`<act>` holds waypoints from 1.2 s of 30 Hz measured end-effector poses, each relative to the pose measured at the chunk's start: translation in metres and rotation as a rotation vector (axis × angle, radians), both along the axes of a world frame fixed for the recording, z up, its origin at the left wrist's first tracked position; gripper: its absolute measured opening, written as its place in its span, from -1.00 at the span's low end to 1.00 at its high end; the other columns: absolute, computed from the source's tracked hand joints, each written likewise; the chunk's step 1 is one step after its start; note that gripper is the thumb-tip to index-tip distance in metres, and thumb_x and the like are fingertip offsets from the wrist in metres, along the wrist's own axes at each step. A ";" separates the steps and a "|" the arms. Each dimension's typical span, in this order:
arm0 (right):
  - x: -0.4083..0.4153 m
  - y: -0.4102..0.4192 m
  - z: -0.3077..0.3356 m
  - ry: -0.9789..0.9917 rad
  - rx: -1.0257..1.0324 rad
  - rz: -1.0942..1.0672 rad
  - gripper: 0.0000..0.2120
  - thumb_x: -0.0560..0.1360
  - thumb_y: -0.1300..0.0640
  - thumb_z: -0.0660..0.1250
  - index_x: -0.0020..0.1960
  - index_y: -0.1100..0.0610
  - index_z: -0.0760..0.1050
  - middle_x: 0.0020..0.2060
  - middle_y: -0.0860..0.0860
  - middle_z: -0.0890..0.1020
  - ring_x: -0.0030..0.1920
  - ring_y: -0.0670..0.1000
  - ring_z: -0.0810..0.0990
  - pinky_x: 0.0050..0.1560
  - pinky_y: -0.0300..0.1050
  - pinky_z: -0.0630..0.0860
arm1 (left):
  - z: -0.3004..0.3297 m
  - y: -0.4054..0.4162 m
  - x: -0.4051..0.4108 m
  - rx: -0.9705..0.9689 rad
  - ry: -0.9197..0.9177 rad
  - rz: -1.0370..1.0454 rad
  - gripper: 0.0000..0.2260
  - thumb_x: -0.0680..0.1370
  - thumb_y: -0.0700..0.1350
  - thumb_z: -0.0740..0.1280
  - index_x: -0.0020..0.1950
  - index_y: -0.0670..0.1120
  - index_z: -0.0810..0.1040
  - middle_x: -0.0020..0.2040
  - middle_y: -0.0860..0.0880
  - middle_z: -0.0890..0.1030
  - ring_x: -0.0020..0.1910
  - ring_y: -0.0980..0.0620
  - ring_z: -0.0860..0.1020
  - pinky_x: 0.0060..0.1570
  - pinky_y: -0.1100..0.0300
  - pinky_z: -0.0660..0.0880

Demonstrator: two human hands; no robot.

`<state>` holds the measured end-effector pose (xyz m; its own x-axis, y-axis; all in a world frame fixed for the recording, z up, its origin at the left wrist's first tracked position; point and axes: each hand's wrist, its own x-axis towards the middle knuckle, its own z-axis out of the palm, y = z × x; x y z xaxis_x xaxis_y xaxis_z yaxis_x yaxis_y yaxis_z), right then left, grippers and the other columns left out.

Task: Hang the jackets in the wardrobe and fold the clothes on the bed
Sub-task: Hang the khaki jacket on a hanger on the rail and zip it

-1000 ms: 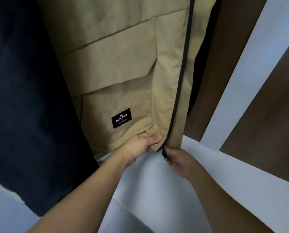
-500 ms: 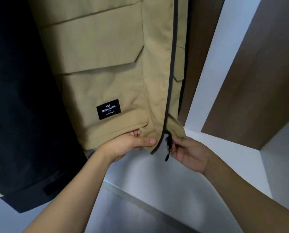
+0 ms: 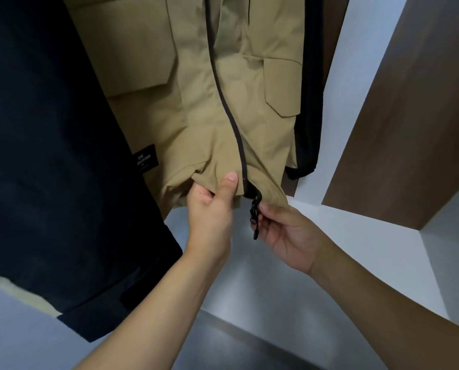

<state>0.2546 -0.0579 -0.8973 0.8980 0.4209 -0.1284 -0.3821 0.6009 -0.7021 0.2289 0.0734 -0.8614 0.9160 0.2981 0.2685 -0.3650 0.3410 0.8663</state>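
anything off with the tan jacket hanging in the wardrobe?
Nothing damaged. The tan jacket bunches at the hem where the left hand grips it; the right hand pinches the zipper pull at the bottom.

Left hand point(image 3: 209, 209), right hand point(image 3: 289, 236) pinching.

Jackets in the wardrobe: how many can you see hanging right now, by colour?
Tan jacket: 1, left hand gripping its hem, right hand pinching the zipper pull.
Dark navy jacket: 1.
Black garment behind the tan one: 1, mostly hidden.
Total: 3
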 end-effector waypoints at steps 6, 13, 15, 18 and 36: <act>0.002 0.003 0.001 -0.006 -0.008 -0.001 -0.87 0.37 0.30 0.39 -0.09 0.21 0.62 -0.27 0.04 0.64 -0.30 -0.08 0.60 -0.12 -0.23 0.59 | -0.007 -0.008 -0.001 0.038 0.009 0.010 -0.90 0.62 -0.28 0.24 -0.02 -0.21 0.55 -0.21 0.00 0.63 -0.29 0.18 0.56 -0.25 0.35 0.47; 0.002 0.002 0.002 -0.001 0.000 -0.003 -0.85 0.36 0.31 0.39 -0.07 0.22 0.61 -0.29 0.04 0.64 -0.32 -0.09 0.60 -0.15 -0.23 0.60 | -0.007 -0.013 0.000 0.039 0.003 0.032 -0.86 0.62 -0.30 0.24 -0.10 -0.17 0.53 -0.33 0.15 0.58 -0.38 0.29 0.49 -0.31 0.40 0.44; 0.002 0.002 0.002 0.000 0.005 -0.006 -0.83 0.37 0.31 0.38 -0.04 0.22 0.59 -0.29 0.03 0.64 -0.32 -0.09 0.60 -0.15 -0.22 0.60 | -0.009 -0.013 0.001 0.020 0.009 0.038 -0.90 0.62 -0.29 0.25 -0.05 -0.24 0.54 -0.25 0.07 0.62 -0.30 0.22 0.54 -0.22 0.34 0.47; 0.003 0.002 0.003 -0.001 0.009 -0.010 -0.82 0.36 0.31 0.38 -0.03 0.22 0.57 -0.29 0.03 0.64 -0.32 -0.09 0.60 -0.15 -0.23 0.60 | -0.010 -0.012 0.001 -0.001 0.019 0.052 -0.84 0.61 -0.28 0.26 0.11 -0.35 0.54 -0.09 -0.11 0.64 -0.18 0.12 0.58 -0.11 0.25 0.49; 0.000 -0.001 0.001 0.015 0.014 -0.020 -0.85 0.36 0.30 0.40 -0.07 0.22 0.61 -0.28 0.04 0.63 -0.31 -0.08 0.59 -0.14 -0.21 0.61 | -0.011 -0.015 0.000 0.029 0.019 0.032 -0.90 0.61 -0.32 0.24 0.00 -0.21 0.55 -0.22 0.03 0.61 -0.34 0.25 0.51 -0.28 0.39 0.43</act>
<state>0.2550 -0.0585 -0.8965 0.9043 0.4046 -0.1359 -0.3799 0.6180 -0.6883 0.2292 0.0589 -0.8723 0.9113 0.3193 0.2597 -0.3581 0.3040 0.8828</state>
